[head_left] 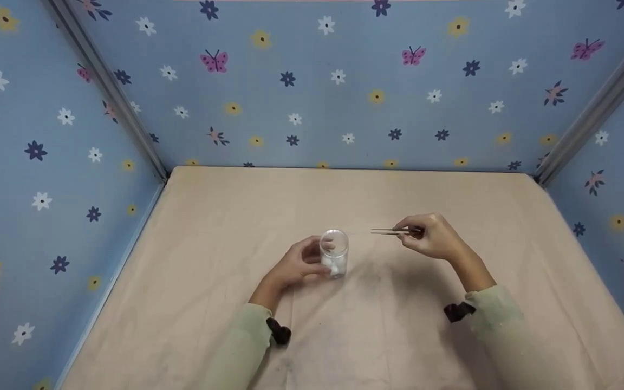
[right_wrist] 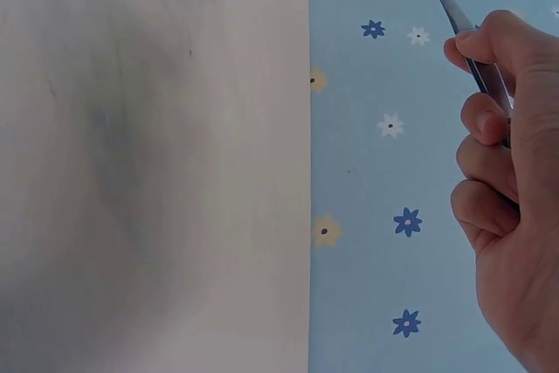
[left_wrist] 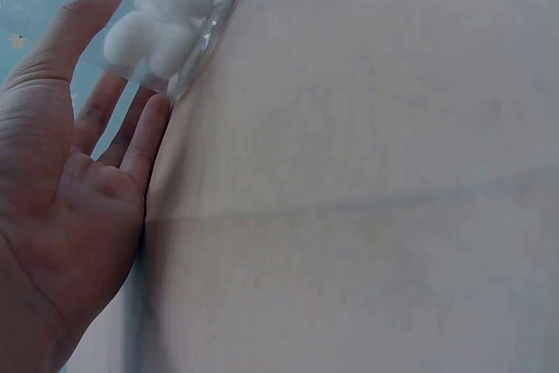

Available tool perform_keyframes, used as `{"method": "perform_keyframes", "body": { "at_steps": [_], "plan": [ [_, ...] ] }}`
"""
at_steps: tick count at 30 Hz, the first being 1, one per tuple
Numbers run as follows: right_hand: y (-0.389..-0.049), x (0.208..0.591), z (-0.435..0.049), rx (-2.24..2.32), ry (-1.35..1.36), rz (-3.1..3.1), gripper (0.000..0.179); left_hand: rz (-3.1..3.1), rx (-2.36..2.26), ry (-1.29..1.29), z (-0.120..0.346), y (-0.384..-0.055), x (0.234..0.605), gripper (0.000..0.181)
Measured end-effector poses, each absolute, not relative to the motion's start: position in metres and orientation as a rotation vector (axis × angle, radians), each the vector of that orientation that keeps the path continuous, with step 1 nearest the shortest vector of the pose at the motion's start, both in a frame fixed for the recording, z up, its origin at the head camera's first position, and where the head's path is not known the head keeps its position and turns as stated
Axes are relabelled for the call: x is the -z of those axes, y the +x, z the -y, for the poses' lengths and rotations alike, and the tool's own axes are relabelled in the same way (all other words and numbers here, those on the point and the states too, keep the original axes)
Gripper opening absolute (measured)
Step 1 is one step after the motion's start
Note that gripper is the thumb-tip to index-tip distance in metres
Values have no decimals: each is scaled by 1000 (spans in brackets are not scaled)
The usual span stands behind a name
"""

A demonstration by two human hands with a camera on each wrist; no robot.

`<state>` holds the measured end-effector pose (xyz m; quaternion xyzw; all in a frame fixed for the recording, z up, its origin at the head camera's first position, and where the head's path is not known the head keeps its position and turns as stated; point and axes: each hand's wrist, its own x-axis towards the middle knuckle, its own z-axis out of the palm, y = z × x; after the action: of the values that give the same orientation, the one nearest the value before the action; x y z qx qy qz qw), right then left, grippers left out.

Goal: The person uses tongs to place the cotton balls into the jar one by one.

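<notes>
A clear, open-topped jar (head_left: 334, 253) stands upright on the cloth-covered table, with several white cotton balls (left_wrist: 162, 24) at its bottom. My left hand (head_left: 298, 264) holds the jar from its left side, the thumb across the front and the fingers behind. To the right of the jar, above the table, my right hand (head_left: 430, 236) pinches a pair of metal tweezers (head_left: 385, 231). Their tips point left toward the jar and stand slightly apart, with nothing between them. In the right wrist view, thumb and forefinger grip the tweezers (right_wrist: 454, 15) while the other fingers curl.
Pale beige cloth (head_left: 225, 206) with a few creases covers the table. Blue panels (head_left: 333, 97) with flowers and butterflies rise at the back and both sides, joined by grey corner posts (head_left: 111, 92). Dark wrist devices (head_left: 278, 331) sit at both sleeves.
</notes>
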<state>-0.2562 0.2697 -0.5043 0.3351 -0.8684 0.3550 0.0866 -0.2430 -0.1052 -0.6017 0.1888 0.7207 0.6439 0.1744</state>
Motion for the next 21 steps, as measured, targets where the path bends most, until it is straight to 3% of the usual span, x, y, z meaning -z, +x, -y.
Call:
{"method": "perform_keyframes", "body": {
  "at_steps": [21],
  "plan": [
    [-259,521,-279,-1055,931,2425,18,-2031,-1843,566,105,-244,602,74]
  ]
}}
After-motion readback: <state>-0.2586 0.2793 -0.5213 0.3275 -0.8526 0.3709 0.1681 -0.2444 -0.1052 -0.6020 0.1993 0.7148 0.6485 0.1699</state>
